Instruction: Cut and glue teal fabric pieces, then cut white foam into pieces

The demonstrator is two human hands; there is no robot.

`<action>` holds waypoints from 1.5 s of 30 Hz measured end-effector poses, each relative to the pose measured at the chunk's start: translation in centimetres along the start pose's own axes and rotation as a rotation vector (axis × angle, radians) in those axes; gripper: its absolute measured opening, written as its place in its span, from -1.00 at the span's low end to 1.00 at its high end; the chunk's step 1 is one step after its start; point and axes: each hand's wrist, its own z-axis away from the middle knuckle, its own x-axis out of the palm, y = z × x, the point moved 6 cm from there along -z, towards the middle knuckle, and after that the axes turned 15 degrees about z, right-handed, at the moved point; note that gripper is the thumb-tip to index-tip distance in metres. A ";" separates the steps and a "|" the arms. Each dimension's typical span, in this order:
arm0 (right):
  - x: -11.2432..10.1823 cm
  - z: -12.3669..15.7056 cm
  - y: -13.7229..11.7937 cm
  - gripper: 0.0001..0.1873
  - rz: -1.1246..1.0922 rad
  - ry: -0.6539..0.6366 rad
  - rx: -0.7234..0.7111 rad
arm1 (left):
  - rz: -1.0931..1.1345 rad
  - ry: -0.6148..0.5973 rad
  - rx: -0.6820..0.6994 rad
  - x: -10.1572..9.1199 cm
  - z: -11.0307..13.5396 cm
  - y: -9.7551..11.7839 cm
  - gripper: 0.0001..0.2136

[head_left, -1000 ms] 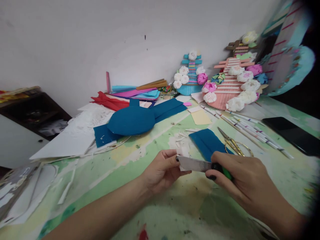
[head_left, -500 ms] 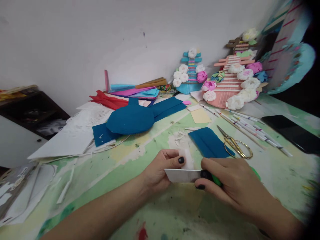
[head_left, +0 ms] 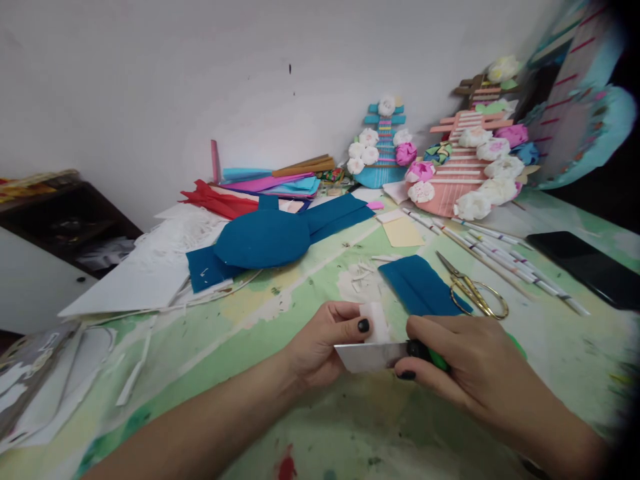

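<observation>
My left hand [head_left: 327, 343] pinches a small white strip [head_left: 376, 323] between thumb and fingers above the table. My right hand [head_left: 465, 367] is closed around the green and black handle of a utility knife [head_left: 370, 357]. Its wide blade points left, just below the white strip and in front of my left fingers; whether it touches the strip I cannot tell. Beyond my right hand lies a blue paper piece [head_left: 423, 285], with gold-handled scissors [head_left: 469, 283] beside it. Farther back, a blue oval shape [head_left: 263, 239] with a long neck rests on the table.
White paper sheets [head_left: 125, 287] with shreds lie at left. Folded coloured papers [head_left: 270, 180] are by the wall. Decorated lute-like crafts [head_left: 465, 163] lean at the back right. Striped paper sticks [head_left: 520, 267] and a black phone [head_left: 585, 267] lie at right.
Both hands, the knife and the white strip sit slightly lower and more to the right in view. The whole scene has shifted a little rightward too. Both grips are unchanged.
</observation>
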 end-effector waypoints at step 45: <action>0.3 0.1 1.3 -0.51 0.007 -0.033 0.013 | -0.020 -0.017 -0.017 -0.4 -0.2 -0.7 -0.75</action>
